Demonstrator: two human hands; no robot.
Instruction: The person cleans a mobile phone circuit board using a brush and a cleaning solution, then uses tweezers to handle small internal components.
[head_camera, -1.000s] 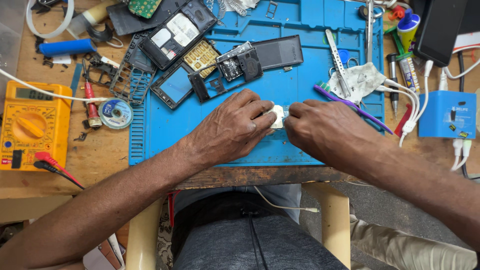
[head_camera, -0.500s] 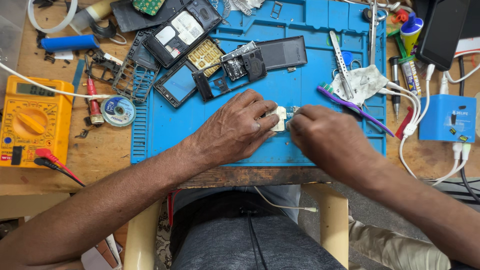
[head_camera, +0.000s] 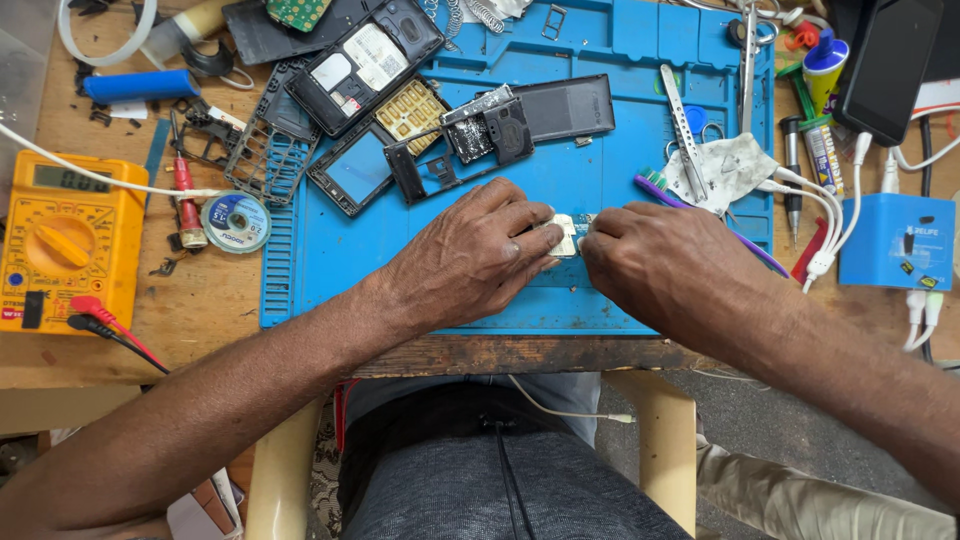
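I see my left hand (head_camera: 470, 255) and right hand (head_camera: 665, 265) with fingertips pinched narrow on a small, flat silvery circuit board (head_camera: 567, 236), resting mid-way along the ribbed blue rubber mat's (head_camera: 320, 260) near edge

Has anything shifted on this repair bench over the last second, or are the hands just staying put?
Hardly anything. The left hand and right hand keep their grip on the same small pale part between their fingertips over the blue mat; the fingers shifted only slightly, and nothing was picked up or let go. The opened phone pieces, the yellow multimeter and the tweezers lie where they were.
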